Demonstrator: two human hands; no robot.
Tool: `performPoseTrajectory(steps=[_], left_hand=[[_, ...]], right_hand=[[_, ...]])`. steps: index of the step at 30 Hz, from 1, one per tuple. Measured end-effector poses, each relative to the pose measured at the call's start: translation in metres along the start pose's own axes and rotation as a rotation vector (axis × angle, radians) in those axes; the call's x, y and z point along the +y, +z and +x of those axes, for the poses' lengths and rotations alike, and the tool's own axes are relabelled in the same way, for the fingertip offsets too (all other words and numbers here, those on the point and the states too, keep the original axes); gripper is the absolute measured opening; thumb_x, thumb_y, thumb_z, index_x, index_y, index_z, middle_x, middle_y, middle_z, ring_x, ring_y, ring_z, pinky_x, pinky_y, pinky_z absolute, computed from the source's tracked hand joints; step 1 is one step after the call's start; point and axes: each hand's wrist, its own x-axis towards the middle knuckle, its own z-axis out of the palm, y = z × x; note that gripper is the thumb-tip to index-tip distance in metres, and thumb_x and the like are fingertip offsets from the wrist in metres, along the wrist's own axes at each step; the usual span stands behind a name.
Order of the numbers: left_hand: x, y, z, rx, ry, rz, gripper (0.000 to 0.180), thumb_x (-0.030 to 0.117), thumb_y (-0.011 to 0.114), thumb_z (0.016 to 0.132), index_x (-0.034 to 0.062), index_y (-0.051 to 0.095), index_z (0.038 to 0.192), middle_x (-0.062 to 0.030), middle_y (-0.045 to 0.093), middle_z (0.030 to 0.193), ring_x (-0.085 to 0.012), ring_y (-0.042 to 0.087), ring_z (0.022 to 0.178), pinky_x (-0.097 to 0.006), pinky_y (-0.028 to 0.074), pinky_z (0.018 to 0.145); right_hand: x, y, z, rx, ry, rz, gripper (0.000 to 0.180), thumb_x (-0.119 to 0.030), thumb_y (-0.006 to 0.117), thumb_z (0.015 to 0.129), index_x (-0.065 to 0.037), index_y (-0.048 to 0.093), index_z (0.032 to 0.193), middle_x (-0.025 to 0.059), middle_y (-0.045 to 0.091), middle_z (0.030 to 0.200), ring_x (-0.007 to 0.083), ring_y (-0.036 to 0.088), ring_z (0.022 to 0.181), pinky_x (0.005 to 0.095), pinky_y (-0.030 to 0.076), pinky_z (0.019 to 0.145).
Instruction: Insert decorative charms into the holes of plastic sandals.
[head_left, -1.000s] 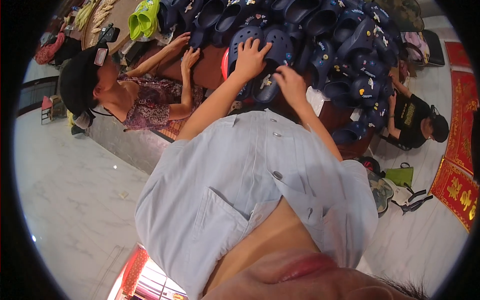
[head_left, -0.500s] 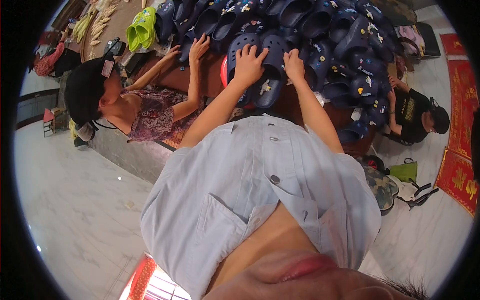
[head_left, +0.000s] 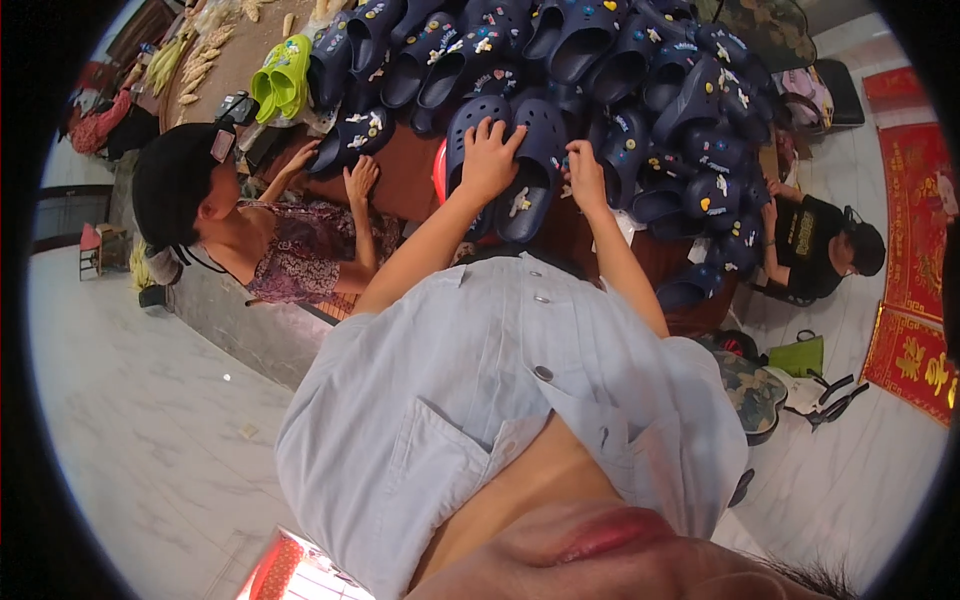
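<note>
Brown tabletop [head_left: 408, 185] shows beside heaped navy clogs [head_left: 712, 147], perhaps banked there to leave me working room. Close before my chest lies a navy clog pair [head_left: 541, 120], side by side, holed toes pointing away. My left hand [head_left: 489, 165] spreads its fingers over the left clog [head_left: 464, 122], probably to steady it. My right hand [head_left: 586, 182] curls beside the right clog [head_left: 541, 165]; I can't tell whether its fingertips pinch anything.

Left hand [head_left: 490, 162] on navy clogs [head_left: 541, 150]; right hand [head_left: 585, 178] just beside, contact unclear.
</note>
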Motion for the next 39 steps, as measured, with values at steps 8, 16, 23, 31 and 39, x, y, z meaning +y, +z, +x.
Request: performPoseTrajectory(steps=[8,16,23,31,39], left_hand=[[-0.001,0.003,-0.002,-0.012,-0.019,-0.009,0.061,0.016,0.073,0.069,0.0176,0.057,0.128,-0.0160,0.052,0.123,-0.0396,0.044,0.123,-0.057,0.035,0.100],[-0.001,-0.001,0.000,-0.016,0.006,-0.033,0.062,0.017,0.074,0.068,0.0174,0.057,0.127,-0.0158,0.053,0.121,-0.0391,0.045,0.122,-0.056,0.035,0.099],[-0.002,-0.003,-0.001,-0.012,0.009,-0.006,0.061,0.018,0.075,0.067,0.0172,0.058,0.126,-0.0154,0.053,0.120,-0.0389,0.045,0.121,-0.056,0.035,0.099],[0.001,-0.003,0.001,-0.030,0.000,-0.025,0.062,0.016,0.073,0.068,0.0171,0.058,0.128,-0.0154,0.054,0.120,-0.0393,0.045,0.122,-0.056,0.035,0.099],[0.001,-0.004,-0.003,-0.012,-0.016,-0.013,0.062,0.016,0.074,0.068,0.0171,0.058,0.127,-0.0158,0.054,0.120,-0.0393,0.046,0.122,-0.054,0.035,0.100]], right_hand=[[-0.046,0.005,-0.050,-0.193,-0.657,-0.275,0.020,-0.009,0.060,0.089,-0.001,0.058,0.108,0.0162,0.062,0.103,0.0347,0.059,0.098,0.0401,0.049,0.081],[-0.032,0.024,-0.063,-0.439,-0.656,-0.454,0.019,-0.009,0.065,0.082,-0.005,0.059,0.100,0.0120,0.056,0.096,0.0315,0.059,0.096,0.0399,0.051,0.078],[-0.045,0.009,-0.039,-0.004,-0.451,-0.150,0.014,-0.016,0.061,0.092,-0.003,0.060,0.094,0.0170,0.064,0.086,0.0354,0.064,0.080,0.0417,0.049,0.070],[-0.019,0.019,0.012,0.037,0.145,-0.455,0.044,-0.051,0.059,0.089,-0.010,0.049,0.100,0.0231,0.067,0.085,0.0467,0.063,0.088,0.0549,0.046,0.073],[-0.009,0.025,0.004,0.063,-0.142,-0.324,0.027,-0.035,0.054,0.096,-0.009,0.049,0.098,0.0258,0.065,0.084,0.0500,0.062,0.082,0.0556,0.046,0.070]])
